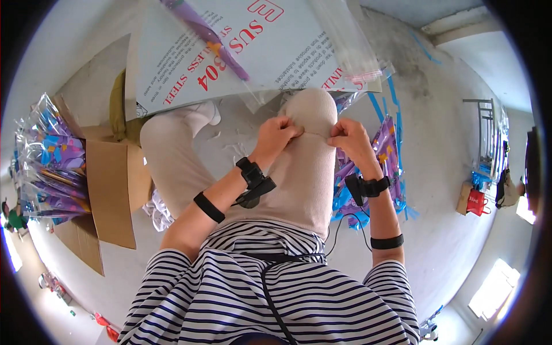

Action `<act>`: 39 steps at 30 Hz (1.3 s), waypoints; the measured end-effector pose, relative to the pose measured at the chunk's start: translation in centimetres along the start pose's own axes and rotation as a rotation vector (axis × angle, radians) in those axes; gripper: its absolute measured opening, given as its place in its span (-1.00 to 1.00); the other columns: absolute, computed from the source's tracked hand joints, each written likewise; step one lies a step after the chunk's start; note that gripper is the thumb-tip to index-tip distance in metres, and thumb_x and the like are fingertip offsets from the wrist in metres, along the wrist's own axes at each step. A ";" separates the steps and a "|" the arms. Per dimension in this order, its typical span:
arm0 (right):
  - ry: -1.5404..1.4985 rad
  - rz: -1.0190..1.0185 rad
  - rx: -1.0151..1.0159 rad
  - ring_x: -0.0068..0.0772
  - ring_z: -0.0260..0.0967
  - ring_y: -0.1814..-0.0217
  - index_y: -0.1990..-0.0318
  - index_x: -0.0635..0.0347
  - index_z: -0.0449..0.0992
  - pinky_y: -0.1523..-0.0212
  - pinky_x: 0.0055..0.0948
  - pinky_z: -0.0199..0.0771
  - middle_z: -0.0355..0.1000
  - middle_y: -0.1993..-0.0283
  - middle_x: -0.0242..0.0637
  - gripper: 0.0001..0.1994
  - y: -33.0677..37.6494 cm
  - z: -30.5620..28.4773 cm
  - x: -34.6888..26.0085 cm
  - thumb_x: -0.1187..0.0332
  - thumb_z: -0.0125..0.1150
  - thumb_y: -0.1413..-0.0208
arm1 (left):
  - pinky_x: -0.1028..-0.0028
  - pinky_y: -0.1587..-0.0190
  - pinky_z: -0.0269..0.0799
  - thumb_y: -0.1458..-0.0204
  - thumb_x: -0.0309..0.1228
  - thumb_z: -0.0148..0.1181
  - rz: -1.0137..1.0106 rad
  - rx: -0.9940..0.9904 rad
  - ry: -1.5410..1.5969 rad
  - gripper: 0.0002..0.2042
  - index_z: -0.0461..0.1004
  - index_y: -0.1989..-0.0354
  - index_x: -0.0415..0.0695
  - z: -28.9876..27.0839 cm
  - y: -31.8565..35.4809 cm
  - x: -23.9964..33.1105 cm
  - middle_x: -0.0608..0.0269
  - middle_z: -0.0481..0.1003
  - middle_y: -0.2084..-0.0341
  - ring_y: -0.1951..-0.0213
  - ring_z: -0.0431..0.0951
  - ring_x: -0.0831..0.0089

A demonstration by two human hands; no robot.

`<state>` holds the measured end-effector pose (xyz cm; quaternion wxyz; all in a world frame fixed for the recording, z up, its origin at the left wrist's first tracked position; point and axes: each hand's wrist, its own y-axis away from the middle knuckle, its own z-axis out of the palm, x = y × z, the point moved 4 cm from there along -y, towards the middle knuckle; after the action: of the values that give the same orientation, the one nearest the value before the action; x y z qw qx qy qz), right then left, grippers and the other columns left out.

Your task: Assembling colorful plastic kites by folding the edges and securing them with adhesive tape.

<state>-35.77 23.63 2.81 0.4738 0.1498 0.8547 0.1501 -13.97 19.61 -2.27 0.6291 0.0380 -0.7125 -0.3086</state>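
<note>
Over my right knee, my left hand [276, 138] is closed in a pinch, its fingertips against the beige trouser leg [302, 167]. My right hand [353, 144] pinches at the other side of the same knee. A thin line runs across the cloth between both sets of fingertips; whether it is a thread or a crease I cannot tell. Ahead of the knee stands a white printed board [253, 63]. On it lie a narrow purple wrapped piece [210, 40] and a stack of clear plastic bags [351, 46].
An opened cardboard box [112, 190] stands at my left, with purple items in clear wrapping [54, 155] beside its flaps. More purple and blue packages [388, 149] lie to the right of my knee. Farther right are a metal rack [486, 138] and a red bag [476, 202].
</note>
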 end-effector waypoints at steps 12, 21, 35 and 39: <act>-0.545 0.155 -0.128 -0.65 0.35 0.43 0.27 0.29 0.60 0.38 -0.64 0.32 0.48 0.43 -0.45 -0.92 1.7 -0.5 2.1 0.47 0.30 -0.10 | 0.59 0.42 0.35 -0.10 -0.30 0.28 -0.199 -0.091 0.307 -0.84 0.52 0.42 -0.09 -2.3 0.4 -1.5 0.41 0.49 0.54 0.53 0.44 0.63; -0.137 -0.029 0.257 -0.68 0.33 0.49 0.35 0.29 0.60 0.46 -0.62 0.32 0.47 0.52 -0.43 -0.90 0.4 -3.8 -1.3 0.44 0.24 -0.11 | 0.50 0.32 0.39 -0.06 -0.25 0.34 -0.248 0.311 0.428 -0.80 0.49 0.26 -0.05 -9.5 0.3 -2.0 0.39 0.52 0.42 0.41 0.52 0.56; -0.872 0.150 -0.134 -0.56 0.46 0.40 0.02 0.43 0.48 0.38 -0.57 0.44 0.49 0.28 -0.38 -0.69 -1.8 11.3 -12.0 0.41 0.32 -0.14 | 0.51 0.31 0.50 -0.11 -0.36 0.33 -0.092 0.083 0.764 -0.85 0.51 0.27 -0.14 -11.6 1.3 1.8 0.34 0.55 0.46 0.47 0.53 0.57; -0.859 0.100 -0.085 -0.60 0.39 0.45 0.05 0.37 0.52 0.40 -0.58 0.39 0.49 0.28 -0.38 -0.72 -3.9 11.8 -12.3 0.43 0.34 -0.12 | 0.50 0.29 0.47 -0.11 -0.34 0.33 -0.078 -0.021 0.816 -0.86 0.53 0.33 -0.11 -11.5 2.5 2.4 0.36 0.54 0.48 0.47 0.52 0.58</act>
<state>-19.87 16.50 4.68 0.7843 0.2201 0.5648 0.1319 -3.08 16.11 1.24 0.8482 0.1777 -0.3995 -0.2990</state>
